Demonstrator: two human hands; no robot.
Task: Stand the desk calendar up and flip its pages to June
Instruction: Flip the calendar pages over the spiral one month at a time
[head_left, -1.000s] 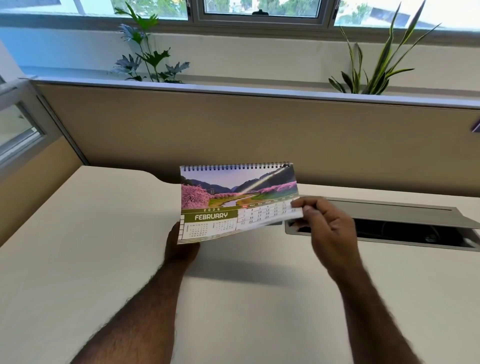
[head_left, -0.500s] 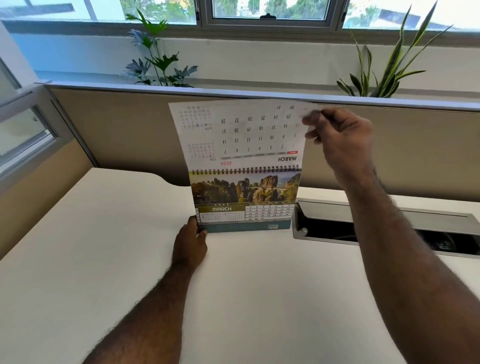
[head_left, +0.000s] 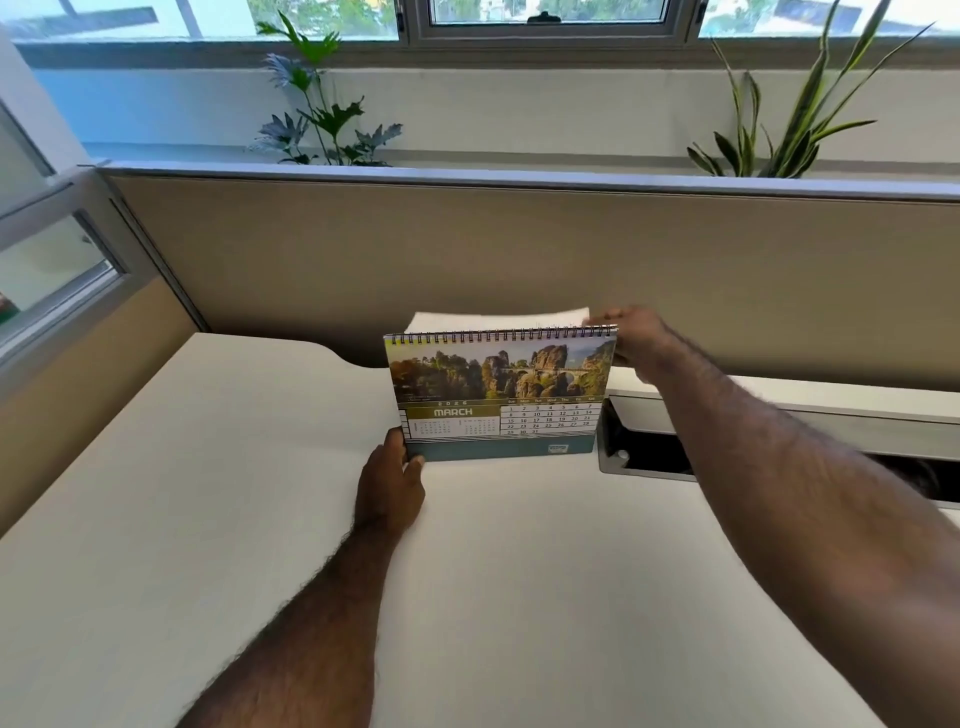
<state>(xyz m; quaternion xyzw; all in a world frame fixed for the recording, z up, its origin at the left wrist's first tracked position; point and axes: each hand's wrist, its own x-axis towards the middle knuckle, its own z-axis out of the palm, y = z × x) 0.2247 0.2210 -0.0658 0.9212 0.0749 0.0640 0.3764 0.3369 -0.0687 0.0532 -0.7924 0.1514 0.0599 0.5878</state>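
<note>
The spiral-bound desk calendar (head_left: 498, 397) stands upright on the cream desk (head_left: 208, 519), facing me. Its front page reads MARCH under a photo of rock towers and a bridge. My left hand (head_left: 390, 480) grips the calendar's lower left corner at the base. My right hand (head_left: 631, 338) reaches behind the top right corner, its fingers on the flipped white page (head_left: 493, 321) that pokes up behind the spiral. The right fingertips are partly hidden by the calendar.
A recessed cable tray (head_left: 779, 441) with a grey lid opens in the desk just right of the calendar. A beige partition (head_left: 519, 249) closes the desk's back and left. Two potted plants (head_left: 322, 104) stand on the sill beyond it.
The February page went from front, up over the spiral, and down behind the calendar with my right hand. March now shows. The calendar's base rests on the desk under my left hand.
</note>
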